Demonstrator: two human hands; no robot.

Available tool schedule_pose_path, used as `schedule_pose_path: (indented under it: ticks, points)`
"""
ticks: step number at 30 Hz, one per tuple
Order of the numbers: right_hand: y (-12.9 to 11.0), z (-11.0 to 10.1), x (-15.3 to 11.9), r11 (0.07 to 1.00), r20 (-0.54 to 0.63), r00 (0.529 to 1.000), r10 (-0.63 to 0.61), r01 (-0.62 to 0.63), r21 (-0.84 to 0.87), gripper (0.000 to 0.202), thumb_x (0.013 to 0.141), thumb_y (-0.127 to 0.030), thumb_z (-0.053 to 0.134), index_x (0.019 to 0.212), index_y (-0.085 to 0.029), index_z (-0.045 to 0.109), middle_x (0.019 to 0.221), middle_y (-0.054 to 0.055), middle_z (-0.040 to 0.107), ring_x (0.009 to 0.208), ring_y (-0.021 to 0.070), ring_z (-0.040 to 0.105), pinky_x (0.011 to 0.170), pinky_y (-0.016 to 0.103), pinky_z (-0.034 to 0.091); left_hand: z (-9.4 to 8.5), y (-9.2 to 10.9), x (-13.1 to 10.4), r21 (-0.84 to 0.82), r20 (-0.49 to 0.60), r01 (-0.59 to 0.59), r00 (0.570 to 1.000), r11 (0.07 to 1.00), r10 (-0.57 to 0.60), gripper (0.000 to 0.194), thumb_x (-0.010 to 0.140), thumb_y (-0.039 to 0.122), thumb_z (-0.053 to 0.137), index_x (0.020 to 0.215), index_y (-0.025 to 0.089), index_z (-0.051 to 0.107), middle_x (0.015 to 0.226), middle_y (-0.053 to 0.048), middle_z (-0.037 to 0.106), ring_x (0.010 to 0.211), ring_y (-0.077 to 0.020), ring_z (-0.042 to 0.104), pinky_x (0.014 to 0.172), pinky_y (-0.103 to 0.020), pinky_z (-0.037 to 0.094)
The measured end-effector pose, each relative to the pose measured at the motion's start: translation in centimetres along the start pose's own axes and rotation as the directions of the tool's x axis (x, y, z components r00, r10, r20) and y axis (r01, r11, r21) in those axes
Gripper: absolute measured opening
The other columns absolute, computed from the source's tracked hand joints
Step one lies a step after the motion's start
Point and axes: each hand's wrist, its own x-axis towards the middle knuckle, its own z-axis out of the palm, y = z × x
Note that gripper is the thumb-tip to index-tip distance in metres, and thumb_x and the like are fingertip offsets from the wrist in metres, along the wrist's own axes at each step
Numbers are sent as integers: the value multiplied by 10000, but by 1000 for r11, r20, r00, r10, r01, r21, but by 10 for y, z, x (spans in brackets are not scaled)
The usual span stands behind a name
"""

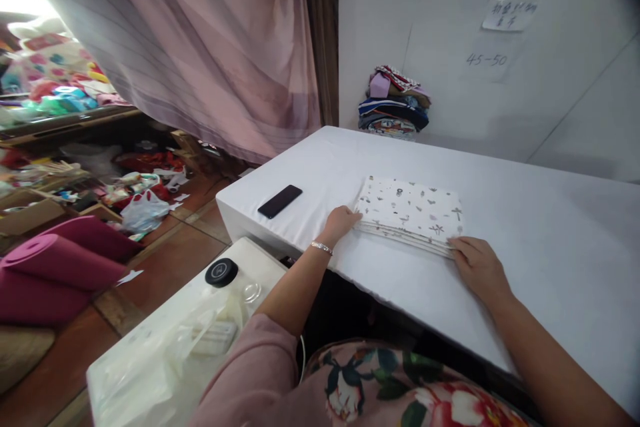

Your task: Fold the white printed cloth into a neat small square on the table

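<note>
A folded white cloth (407,207) with a small printed pattern of plants and animals lies flat on the white-covered table (540,233). Its near edge shows several stacked layers. My left hand (343,221) pinches the near left corner, a silver bracelet on its wrist. At the near right corner my right hand (477,263) grips the layered edge between thumb and fingers. Both hands rest low, close to the tabletop.
A black phone (281,201) lies on the table's left part. Folded clothes (394,103) are piled by the wall. A lower white surface (165,320) at left holds plastic bags and a round black object (221,272). A pink curtain (240,33) hangs behind; rolled pink mats (60,267) lie on the floor.
</note>
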Motion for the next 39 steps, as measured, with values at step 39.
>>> schedule_pose_path:
  ticks: [39]
  points:
    - [-4, 1, -1, 995, 94, 993, 78, -83, 53, 285, 837, -189, 426, 993, -214, 663, 1010, 76, 640, 971, 228, 550, 844, 406, 478, 14, 32, -8, 425, -161, -392, 854, 816, 495, 297, 810, 233, 533, 1099, 170, 555, 1186, -114, 572, 1121, -250, 503, 914, -365, 402]
